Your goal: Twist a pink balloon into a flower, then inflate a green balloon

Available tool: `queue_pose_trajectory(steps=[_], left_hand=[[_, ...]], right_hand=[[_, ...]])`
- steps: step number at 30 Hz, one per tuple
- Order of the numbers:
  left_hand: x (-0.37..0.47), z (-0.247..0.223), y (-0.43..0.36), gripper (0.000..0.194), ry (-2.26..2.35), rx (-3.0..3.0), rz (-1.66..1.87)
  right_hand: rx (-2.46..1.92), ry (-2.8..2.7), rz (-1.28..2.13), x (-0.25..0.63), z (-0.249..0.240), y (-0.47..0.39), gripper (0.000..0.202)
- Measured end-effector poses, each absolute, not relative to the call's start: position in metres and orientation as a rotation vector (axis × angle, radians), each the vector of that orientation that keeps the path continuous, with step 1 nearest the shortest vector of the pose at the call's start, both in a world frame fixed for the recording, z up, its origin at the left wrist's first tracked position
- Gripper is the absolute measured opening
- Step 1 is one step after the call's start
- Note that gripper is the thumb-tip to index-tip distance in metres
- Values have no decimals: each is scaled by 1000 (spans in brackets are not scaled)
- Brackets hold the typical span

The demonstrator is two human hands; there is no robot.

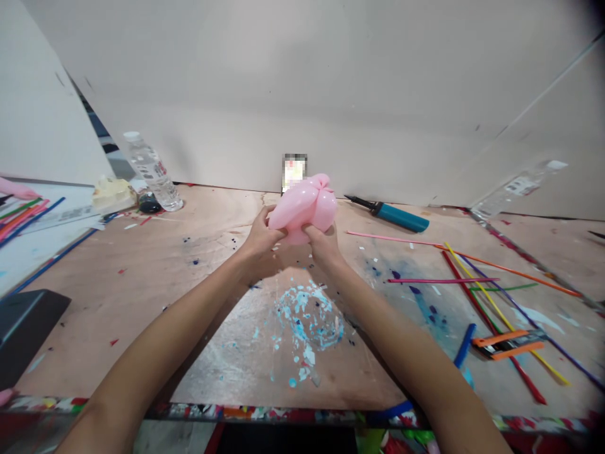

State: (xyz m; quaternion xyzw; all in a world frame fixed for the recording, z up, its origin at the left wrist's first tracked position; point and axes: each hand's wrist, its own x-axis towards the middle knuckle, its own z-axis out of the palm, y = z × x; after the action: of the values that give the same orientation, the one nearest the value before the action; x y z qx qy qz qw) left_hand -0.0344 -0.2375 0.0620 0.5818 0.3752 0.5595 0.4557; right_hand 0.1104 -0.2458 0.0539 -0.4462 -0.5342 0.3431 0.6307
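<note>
A pink twisted balloon [302, 205], made up of several bulging segments, is held up above the far middle of the table. My left hand [262, 243] grips its left underside, thumb pressed along the bottom. On the right underside my right hand [324, 243] grips it too, with the thumb against the balloon. The fingers behind the balloon are mostly hidden. Beyond it a small pixelated upright card or screen [293, 170] leans at the wall, partly covered by the balloon.
A blue hand pump [401, 217] lies at the back right. Several uninflated balloons, one of them yellow [501, 309], and an orange-and-black cutter [508, 343] are spread on the right. Plastic bottles stand at left [154, 173] and right [517, 189]. A dark box [31, 328] sits front left.
</note>
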Motion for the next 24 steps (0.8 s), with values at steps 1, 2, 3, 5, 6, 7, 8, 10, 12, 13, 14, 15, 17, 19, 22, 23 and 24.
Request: queue_pose_trajectory(steps=[1, 2, 3, 5, 6, 7, 8, 10, 12, 13, 14, 15, 17, 19, 22, 23, 24], left_hand=[[-35, 63, -239, 57, 963, 1473, 1375], [-35, 64, -241, 56, 1002, 1511, 1377], [-34, 65, -243, 57, 1036, 1542, 1388], [-34, 66, -246, 60, 1057, 1592, 1417], [-34, 67, -248, 63, 1046, 1613, 1427], [-34, 68, -249, 66, 1030, 1632, 1432], [-34, 69, -250, 68, 1014, 1650, 1430], [-33, 70, -253, 76, 982, 1659, 1429], [-29, 72, -257, 88, 931, 1636, 1455], [-26, 73, -260, 94, 893, 1628, 1484], [-22, 74, -264, 97, 853, 1623, 1517], [-18, 74, -268, 97, 819, 1622, 1554], [-9, 74, -275, 88, 794, 1617, 1637], [-2, 72, -279, 74, 844, 1583, 1687], [4, 69, -282, 63, 933, 1494, 1677], [6, 69, -281, 63, 929, 1452, 1671], [7, 69, -281, 63, 909, 1408, 1672]], right_hand=[[-1025, -1179, 788, 110, 55, -247, 53], [-1022, -1144, 796, 108, 55, -247, 51], [-1012, -1118, 809, 107, 55, -247, 49], [-980, -1082, 843, 106, 53, -246, 48], [-965, -1055, 871, 106, 53, -246, 48], [-954, -1029, 909, 107, 53, -245, 49], [-945, -1010, 957, 108, 53, -245, 48], [-916, -1000, 1073, 109, 57, -245, 45], [-835, -999, 1189, 109, 62, -249, 46], [-776, -988, 1240, 109, 66, -251, 50], [-718, -970, 1288, 108, 69, -254, 54], [-670, -946, 1329, 107, 72, -257, 59], [-616, -899, 1388, 104, 77, -262, 65], [-608, -884, 1403, 102, 79, -264, 66], [-647, -950, 1314, 98, 76, -263, 61], [-673, -984, 1256, 97, 74, -262, 58], [-711, -1034, 1178, 95, 71, -260, 56]])
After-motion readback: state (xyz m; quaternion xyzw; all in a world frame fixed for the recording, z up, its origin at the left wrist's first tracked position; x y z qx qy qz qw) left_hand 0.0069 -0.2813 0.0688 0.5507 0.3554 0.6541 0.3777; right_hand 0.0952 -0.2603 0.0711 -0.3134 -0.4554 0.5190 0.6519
